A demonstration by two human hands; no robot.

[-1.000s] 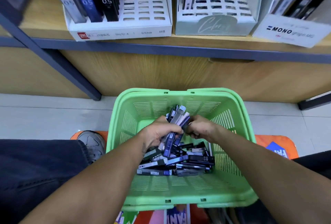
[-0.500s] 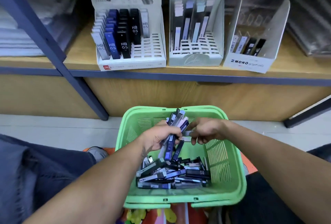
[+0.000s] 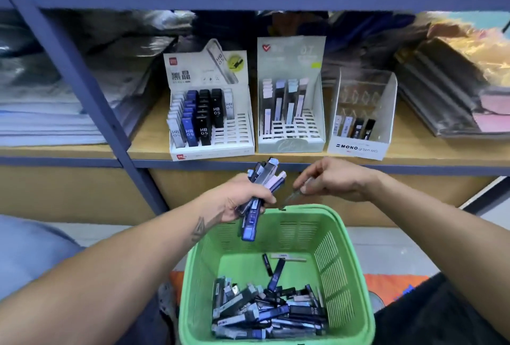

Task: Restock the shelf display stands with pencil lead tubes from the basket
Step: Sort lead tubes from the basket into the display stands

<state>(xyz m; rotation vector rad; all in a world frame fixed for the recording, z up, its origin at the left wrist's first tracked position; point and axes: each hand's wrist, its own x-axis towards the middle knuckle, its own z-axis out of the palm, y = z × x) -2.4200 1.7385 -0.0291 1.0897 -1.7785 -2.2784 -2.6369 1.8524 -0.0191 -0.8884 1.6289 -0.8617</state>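
Tubes of pencil lead, dark and blue plastic [image 3: 265,314], are lying heaped at the near end of the green slotted plastic basket [image 3: 342,267], whose far floor is sitting mostly bare. Both hands are now lifting clear above the far rim, where a second ago they were down inside: the left hand [image 3: 242,195] is gripping a fanned bundle of tubes [image 3: 265,179], and the right hand [image 3: 331,179] is pinching one thin tube [image 3: 292,195] just beside it. Beyond, three partly filled white cardboard display stands [image 3: 289,113] are standing side by side on the wooden shelf [image 3: 149,137], with open slots showing towards their fronts.
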